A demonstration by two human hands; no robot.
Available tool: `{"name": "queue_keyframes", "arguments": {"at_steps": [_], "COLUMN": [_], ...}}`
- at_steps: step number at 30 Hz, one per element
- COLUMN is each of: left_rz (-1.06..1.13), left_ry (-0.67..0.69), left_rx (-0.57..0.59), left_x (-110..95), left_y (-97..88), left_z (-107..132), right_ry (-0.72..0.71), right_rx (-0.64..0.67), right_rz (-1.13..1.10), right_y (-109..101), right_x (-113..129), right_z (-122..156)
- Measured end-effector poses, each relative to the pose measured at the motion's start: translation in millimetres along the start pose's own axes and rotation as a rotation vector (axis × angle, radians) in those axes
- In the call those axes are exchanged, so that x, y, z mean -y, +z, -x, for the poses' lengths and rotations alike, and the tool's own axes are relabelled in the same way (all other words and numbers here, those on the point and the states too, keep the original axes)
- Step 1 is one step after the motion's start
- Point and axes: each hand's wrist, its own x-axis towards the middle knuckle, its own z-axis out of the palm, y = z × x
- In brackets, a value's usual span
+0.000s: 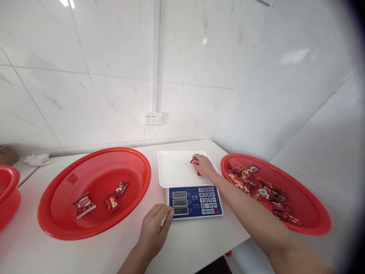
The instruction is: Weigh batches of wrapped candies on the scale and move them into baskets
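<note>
A small red snack packet (195,161) is held in the fingers of my right hand (203,166), over the white pan (173,169) of a digital scale. Part of the packet is hidden behind the fingers. The scale's blue panel (194,205) faces me, with three small displays on the left and a keypad on the right; I cannot read the digits. My left hand (155,224) is at the panel's front left corner, fingers curled and thumb tip close to the index finger, with nothing visible in it. Whether it touches the scale I cannot tell.
Left of the scale stands a red basket (95,154) with three wrapped snacks (85,205) inside. A tilted red basket (316,219) on the right holds several snack packets (264,192). Another red basket (13,177) shows at the far left. A wall socket (154,118) is behind the table (114,247).
</note>
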Motion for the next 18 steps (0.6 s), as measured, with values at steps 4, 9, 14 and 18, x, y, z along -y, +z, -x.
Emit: {"name": "queue_keyframes", "arguments": {"at_steps": [4,9,14,18], "left_rz": [0.002,-0.008,-0.016,-0.027], "left_ry": [-0.013,-0.032,-0.019,-0.049], "left_rx": [0.007,0.045,0.069,0.057], "left_x": [1.5,1.6,0.4,1.1], "left_y": [-0.9,2.5,4.5,1.9], "left_z": [1.4,3.5,4.4,4.1], "right_ry": [0.047,-0.022,-0.005,0.018], "right_rx": [0.012,0.218,0.266,0.277], "right_rz": [-0.026,0.007,0.119,0.160], "right_y": [-14.1,-22.1,-19.3,-17.6], "right_x": [0.3,0.2,5.0,5.9], "right_z": [2.5,20.0,29.6,26.4]}}
